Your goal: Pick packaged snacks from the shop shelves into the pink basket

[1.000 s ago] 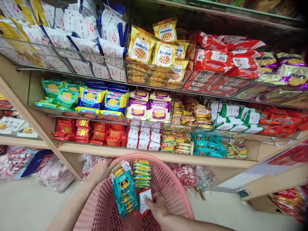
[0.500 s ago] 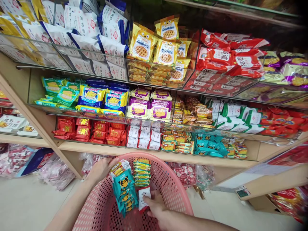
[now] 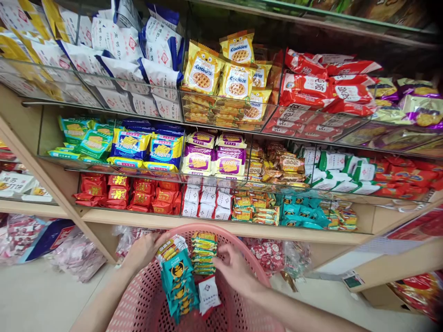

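My left hand (image 3: 143,250) grips the rim of a pink perforated plastic basket (image 3: 258,265) at its far left side. Inside the basket lies a row of teal snack packets (image 3: 178,281), with a white and yellow packet (image 3: 172,249) at its far end. Beside it is a stack of yellow-green snack packets (image 3: 204,253). Nearer to me rests a white packet with red edges (image 3: 209,294). My right hand (image 3: 237,271) is over the basket's right half, empty, fingers apart and curved, close to the yellow-green stack; whether it touches the stack I cannot tell.
Behind the basket rises a wooden shelf (image 3: 138,217) with glass dividers. Its lowest row holds red packets (image 3: 141,193), white packets (image 3: 207,198) and teal packets (image 3: 304,212). Yellow cookie packets (image 3: 237,80) sit higher up. Bagged goods (image 3: 76,253) lie on the floor at left.
My right hand has let go of the white packet with red edges, which now lies in the basket. The hand has moved up and away from me. My left hand stays on the rim.
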The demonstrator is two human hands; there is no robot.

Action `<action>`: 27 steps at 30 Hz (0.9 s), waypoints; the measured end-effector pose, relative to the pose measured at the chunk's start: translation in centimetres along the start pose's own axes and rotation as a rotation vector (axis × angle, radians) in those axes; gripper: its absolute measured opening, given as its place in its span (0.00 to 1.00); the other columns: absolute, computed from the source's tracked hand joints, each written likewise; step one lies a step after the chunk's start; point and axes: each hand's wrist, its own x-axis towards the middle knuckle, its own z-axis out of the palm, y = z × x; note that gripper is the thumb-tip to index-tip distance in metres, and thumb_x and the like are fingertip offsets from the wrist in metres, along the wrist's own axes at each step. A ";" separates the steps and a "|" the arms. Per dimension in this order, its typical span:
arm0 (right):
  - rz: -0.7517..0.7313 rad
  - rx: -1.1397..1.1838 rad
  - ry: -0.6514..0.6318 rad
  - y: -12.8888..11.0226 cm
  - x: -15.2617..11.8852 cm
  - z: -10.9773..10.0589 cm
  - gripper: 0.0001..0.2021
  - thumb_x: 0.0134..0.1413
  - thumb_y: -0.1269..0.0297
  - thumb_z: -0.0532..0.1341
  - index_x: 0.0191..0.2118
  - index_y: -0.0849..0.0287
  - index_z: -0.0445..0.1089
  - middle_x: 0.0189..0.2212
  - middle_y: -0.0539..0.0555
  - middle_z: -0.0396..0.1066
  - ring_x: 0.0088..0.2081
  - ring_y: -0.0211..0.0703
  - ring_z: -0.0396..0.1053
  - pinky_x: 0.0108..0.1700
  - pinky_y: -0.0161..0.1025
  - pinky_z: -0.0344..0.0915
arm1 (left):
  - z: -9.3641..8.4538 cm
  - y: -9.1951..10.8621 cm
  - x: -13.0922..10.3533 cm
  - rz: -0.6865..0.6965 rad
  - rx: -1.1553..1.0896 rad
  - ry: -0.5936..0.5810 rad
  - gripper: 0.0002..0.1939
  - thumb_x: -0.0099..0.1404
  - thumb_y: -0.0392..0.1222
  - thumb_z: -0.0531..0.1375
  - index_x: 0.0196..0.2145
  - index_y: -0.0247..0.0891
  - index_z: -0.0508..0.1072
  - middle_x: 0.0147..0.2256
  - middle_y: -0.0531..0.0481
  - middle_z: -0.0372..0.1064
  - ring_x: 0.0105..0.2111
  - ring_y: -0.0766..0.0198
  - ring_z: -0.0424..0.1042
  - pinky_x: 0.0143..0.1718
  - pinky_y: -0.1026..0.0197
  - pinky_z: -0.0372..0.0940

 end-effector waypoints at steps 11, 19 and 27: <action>0.031 0.811 0.200 -10.0 12.0 -0.1 0.16 0.41 0.75 0.57 0.40 0.57 0.61 0.56 0.58 0.59 0.31 0.34 0.72 0.30 0.33 0.70 | 0.1 0.0 0.0 0.026 -0.039 -0.027 0.29 0.66 0.61 0.40 0.24 0.41 0.68 0.26 0.44 0.74 0.35 0.55 0.76 0.32 0.64 0.59; 0.021 0.944 0.222 -10.4 13.4 0.8 0.13 0.43 0.78 0.56 0.36 0.57 0.58 0.41 0.53 0.67 0.35 0.36 0.74 0.35 0.32 0.72 | 0.3 -0.4 0.1 0.034 -0.069 -0.006 0.28 0.66 0.61 0.40 0.23 0.40 0.67 0.25 0.45 0.73 0.33 0.56 0.76 0.31 0.64 0.59; 0.060 1.026 0.293 -11.0 13.5 1.1 0.11 0.42 0.79 0.58 0.31 0.57 0.59 0.31 0.47 0.68 0.34 0.36 0.74 0.37 0.33 0.73 | 0.6 -0.6 0.2 0.030 -0.070 0.003 0.27 0.66 0.60 0.40 0.23 0.41 0.65 0.25 0.46 0.72 0.34 0.54 0.75 0.31 0.63 0.58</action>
